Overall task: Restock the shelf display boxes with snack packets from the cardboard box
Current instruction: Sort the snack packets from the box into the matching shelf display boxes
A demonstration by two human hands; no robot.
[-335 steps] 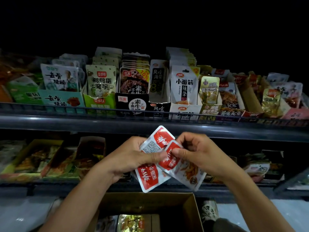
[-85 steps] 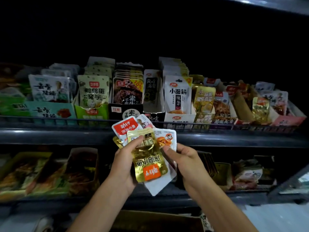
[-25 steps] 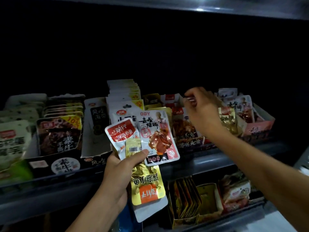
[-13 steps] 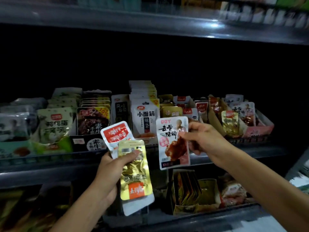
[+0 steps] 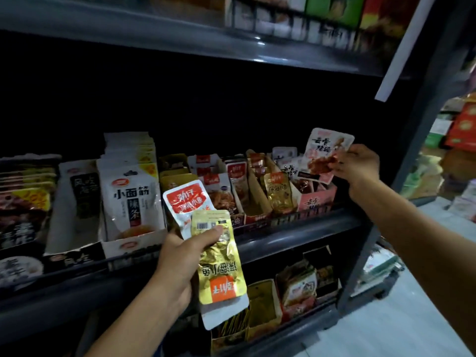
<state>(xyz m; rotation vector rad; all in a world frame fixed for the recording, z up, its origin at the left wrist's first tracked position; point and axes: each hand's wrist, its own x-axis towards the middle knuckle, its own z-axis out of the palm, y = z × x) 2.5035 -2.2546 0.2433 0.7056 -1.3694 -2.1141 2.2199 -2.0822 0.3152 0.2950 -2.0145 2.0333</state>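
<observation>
My left hand (image 5: 180,256) grips a small stack of snack packets in front of the middle shelf: a gold packet (image 5: 219,264) on top, a red-and-white packet (image 5: 186,202) behind it, and a white one showing below. My right hand (image 5: 358,167) pinches a pink-and-white packet (image 5: 322,155) by its right edge, held tilted just above the pink display box (image 5: 315,199) at the shelf's right end. That box holds packets of the same kind. The cardboard box is out of view.
A row of display boxes fills the middle shelf (image 5: 296,240), among them a white box of noodle-snack packets (image 5: 131,191) and brown boxes with gold and red packets (image 5: 278,194). A shelf board (image 5: 180,34) runs overhead. More boxes stand on the lower shelf (image 5: 296,295).
My right hand has carried the pink-and-white packet from beside the left hand's stack up and right to over the pink box. The view has swung right; my left hand keeps its stack.
</observation>
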